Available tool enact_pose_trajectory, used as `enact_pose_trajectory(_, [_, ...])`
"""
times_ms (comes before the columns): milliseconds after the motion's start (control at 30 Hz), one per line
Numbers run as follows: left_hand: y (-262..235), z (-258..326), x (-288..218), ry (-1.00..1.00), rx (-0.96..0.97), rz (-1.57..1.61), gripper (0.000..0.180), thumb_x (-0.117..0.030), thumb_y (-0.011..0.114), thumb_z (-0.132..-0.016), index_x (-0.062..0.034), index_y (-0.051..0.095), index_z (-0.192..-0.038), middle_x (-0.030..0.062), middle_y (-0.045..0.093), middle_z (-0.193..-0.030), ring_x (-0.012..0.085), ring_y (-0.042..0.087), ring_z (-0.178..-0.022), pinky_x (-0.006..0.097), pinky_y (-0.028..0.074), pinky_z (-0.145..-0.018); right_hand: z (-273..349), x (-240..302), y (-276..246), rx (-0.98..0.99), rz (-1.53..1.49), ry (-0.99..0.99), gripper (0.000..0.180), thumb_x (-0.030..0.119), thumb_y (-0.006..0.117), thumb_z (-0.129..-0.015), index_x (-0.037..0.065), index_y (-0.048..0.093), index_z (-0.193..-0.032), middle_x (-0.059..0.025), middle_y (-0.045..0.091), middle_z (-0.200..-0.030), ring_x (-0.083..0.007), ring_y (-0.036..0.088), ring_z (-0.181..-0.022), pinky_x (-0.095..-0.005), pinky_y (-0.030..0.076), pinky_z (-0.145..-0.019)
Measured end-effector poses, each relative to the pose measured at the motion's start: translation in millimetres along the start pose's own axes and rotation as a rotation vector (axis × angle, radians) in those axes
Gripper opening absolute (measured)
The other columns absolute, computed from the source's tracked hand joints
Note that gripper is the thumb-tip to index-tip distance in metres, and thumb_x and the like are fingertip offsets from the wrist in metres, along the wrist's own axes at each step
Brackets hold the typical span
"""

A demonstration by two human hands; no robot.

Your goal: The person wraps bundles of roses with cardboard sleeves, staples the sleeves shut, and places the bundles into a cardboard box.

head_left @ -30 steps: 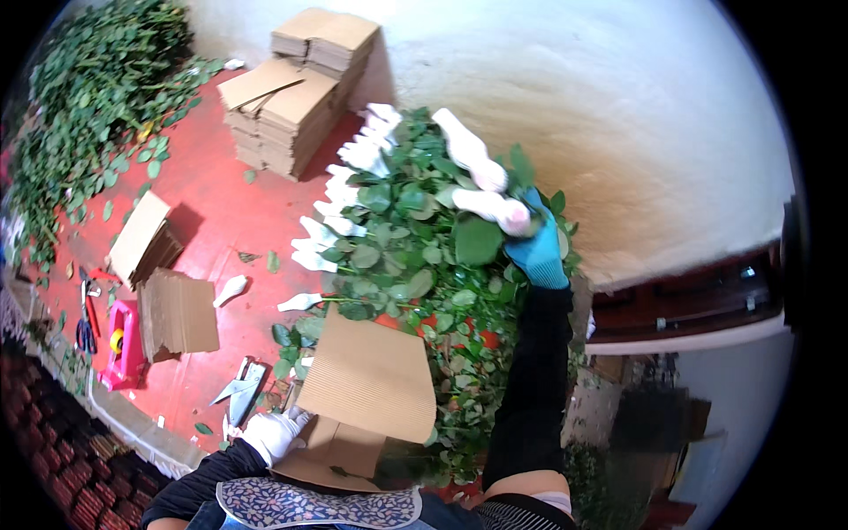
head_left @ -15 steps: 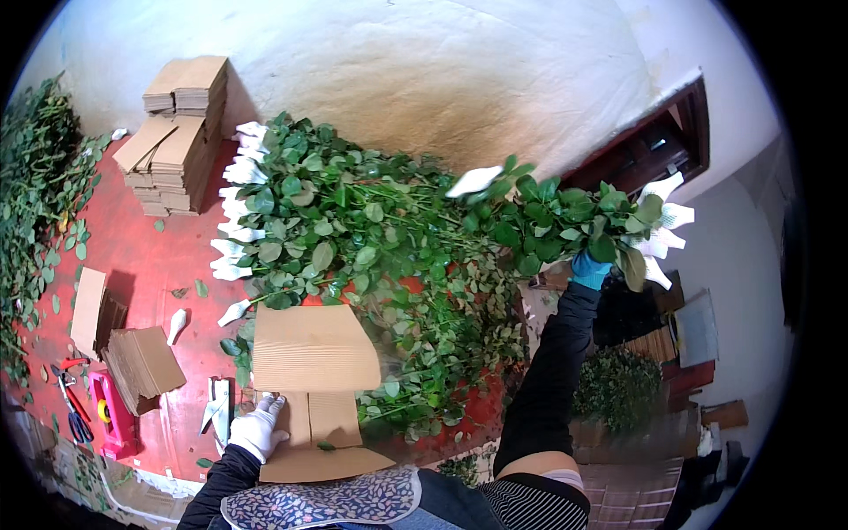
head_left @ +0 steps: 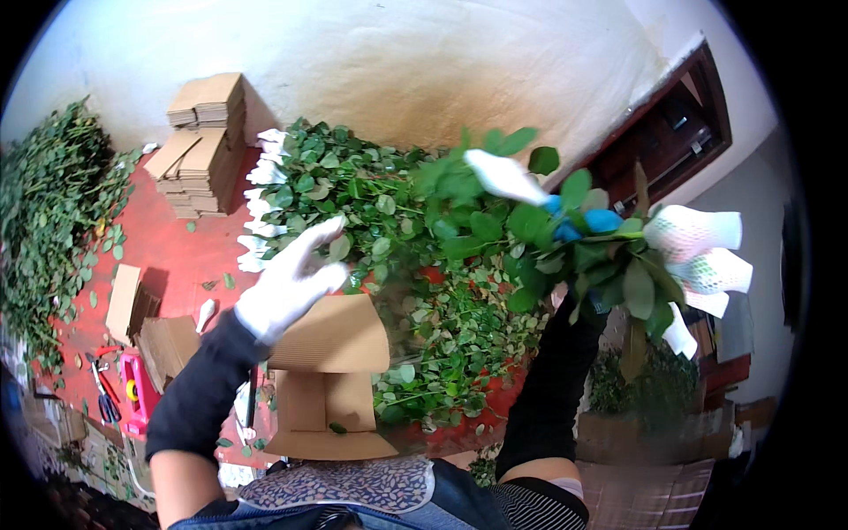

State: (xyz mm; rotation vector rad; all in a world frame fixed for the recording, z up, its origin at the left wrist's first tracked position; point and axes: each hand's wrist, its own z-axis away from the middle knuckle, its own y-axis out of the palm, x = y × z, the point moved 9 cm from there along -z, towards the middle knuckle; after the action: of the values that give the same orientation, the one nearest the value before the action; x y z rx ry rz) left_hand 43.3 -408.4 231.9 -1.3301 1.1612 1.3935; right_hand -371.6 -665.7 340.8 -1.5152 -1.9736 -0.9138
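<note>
My right hand (head_left: 585, 221), in a blue glove, is closed around a bunch of leafy rose stems (head_left: 640, 287), held up at the right. White mesh sleeves (head_left: 702, 234) cover the flower heads at its right end, and one more sleeved head (head_left: 505, 177) points left. My left hand (head_left: 287, 287), white-gloved, hovers over the table with thumb and fingers apart and nothing in it. Below it lies an unfolded corrugated cardboard wrap (head_left: 331, 336). Behind the wrap, roses with sleeved heads (head_left: 265, 199) lie in a row, their stems running right.
Stacked cardboard sheets (head_left: 201, 163) stand at the back left of the red table (head_left: 177, 269). Smaller cardboard pieces (head_left: 168, 349), a pink tape dispenser (head_left: 139, 393) and pruning shears (head_left: 106, 397) lie at the front left. Heaped greenery (head_left: 62, 194) covers the far left.
My left hand has let go of the cardboard wrap and risen up and forward, opening. The bunch in my right hand has come closer and turned, its sleeved heads swinging right and down.
</note>
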Motion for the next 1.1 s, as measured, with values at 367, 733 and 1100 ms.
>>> enact_pose_trajectory(367, [65.1,-83.5,-28.2,0.548,0.158,-0.096,0.087,0.008,0.062,-0.081,-0.0139,0.025,-0.156,0.0091,0.039,-0.154,0.0167,0.051,-0.127,0.031,0.04,-0.106,83.2,33.0,63.9,0.068,0.051,-0.111,0.043,0.032,0.049,-0.101,0.002,0.051,-0.132,-0.0135,0.056,-0.129,-0.0279,0.057,-0.113,-0.0408,0.049,-0.099])
enact_pose_trajectory(733, [-66.6,-123.3,59.9,0.379,-0.406,0.893,0.024,-0.001,0.059,-0.093,-0.003,0.058,-0.117,0.0094,0.063,-0.107,0.0236,0.064,-0.095,0.039,0.054,-0.089,-14.4,13.7,-52.0,0.025,0.231,-0.193,0.043,0.029,0.048,-0.103,0.003,0.047,-0.137,-0.0144,0.052,-0.135,-0.0292,0.055,-0.119,-0.0413,0.048,-0.101])
enact_pose_trajectory(1100, [-232.5,-133.1,216.7,0.08,-0.777,1.143,0.007,-0.011,0.057,-0.094,-0.0102,0.058,-0.087,0.002,0.059,-0.077,0.0169,0.057,-0.066,0.036,0.053,-0.066,6.6,-18.4,-406.2,-0.426,0.321,0.111,0.043,0.027,0.038,-0.105,0.0,0.05,-0.136,-0.0152,0.052,-0.14,-0.0328,0.051,-0.122,-0.0476,0.041,-0.106])
